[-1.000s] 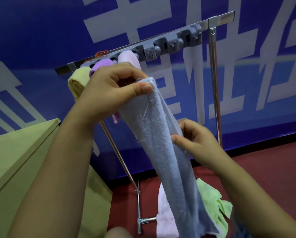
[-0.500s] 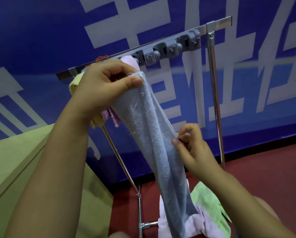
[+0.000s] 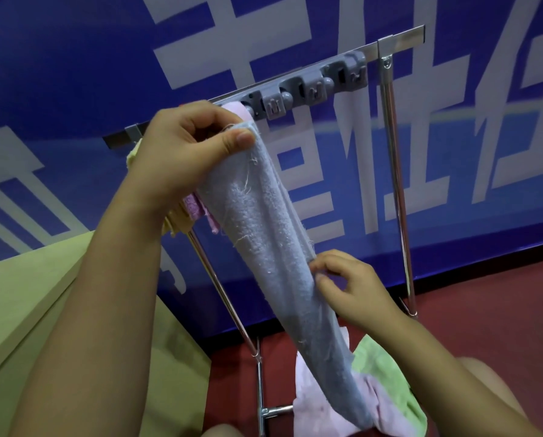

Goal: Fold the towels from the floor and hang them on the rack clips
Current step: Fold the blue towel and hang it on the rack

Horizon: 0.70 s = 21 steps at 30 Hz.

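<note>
- Up near the top bar of the chrome metal rack (image 3: 393, 171), in the head view, the left hand (image 3: 185, 159) pinches the upper end of a long, folded pale-blue terry towel (image 3: 264, 234) between thumb and curled fingers.
- That blue towel hangs slanting down to the right, its lower end reaching the heap on the dark red floor (image 3: 491, 310).
- Lower down, the right hand (image 3: 355, 291) has its grip on the towel's right edge, thumb and fingertips nipping the cloth about halfway along.
- Along the rack's bar runs a grey plastic strip of clips (image 3: 314, 86); 3 of them at the right hold nothing.
- Just behind the left hand, a pink towel (image 3: 237, 109) is fixed in a clip, and its lower end shows beneath the wrist.
- A pale yellow towel (image 3: 178, 223) hangs beside it, mostly hidden by the left hand.
- On the floor lie a crumpled light-pink towel (image 3: 317, 402) and a light-green towel (image 3: 387, 376), touching each other.
- A blue wall banner with large white characters (image 3: 74, 74) stands behind the rack.
- At the left is a yellow-green boxy surface (image 3: 27, 298).
</note>
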Tool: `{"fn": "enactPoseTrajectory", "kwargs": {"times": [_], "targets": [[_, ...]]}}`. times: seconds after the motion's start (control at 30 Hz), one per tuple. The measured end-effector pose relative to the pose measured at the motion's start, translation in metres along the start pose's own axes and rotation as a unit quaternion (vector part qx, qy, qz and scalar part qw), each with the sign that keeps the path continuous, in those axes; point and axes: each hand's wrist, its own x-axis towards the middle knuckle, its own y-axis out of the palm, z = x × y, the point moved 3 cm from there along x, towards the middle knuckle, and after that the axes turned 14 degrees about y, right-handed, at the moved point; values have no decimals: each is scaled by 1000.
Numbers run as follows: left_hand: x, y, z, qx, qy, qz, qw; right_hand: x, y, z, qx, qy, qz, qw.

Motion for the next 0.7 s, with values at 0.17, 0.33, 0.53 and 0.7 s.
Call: {"fn": "enactPoseTrajectory", "kwargs": {"times": [0.17, 0.33, 0.53, 0.7], "targets": [[-2, -3, 7, -5, -8, -5, 1000, -1, 5, 1, -23, -21, -8, 999], [-6, -13, 16, -11, -9, -14, 1000, -2, 4, 1, 34, 4, -2, 999], [-13, -25, 31, -22, -39, -15, 999, -7, 3, 11, 91, 58, 49, 993], [-6, -32, 36, 17, -61, 11, 998, -16, 7, 30, 80, 36, 129, 988]]}}
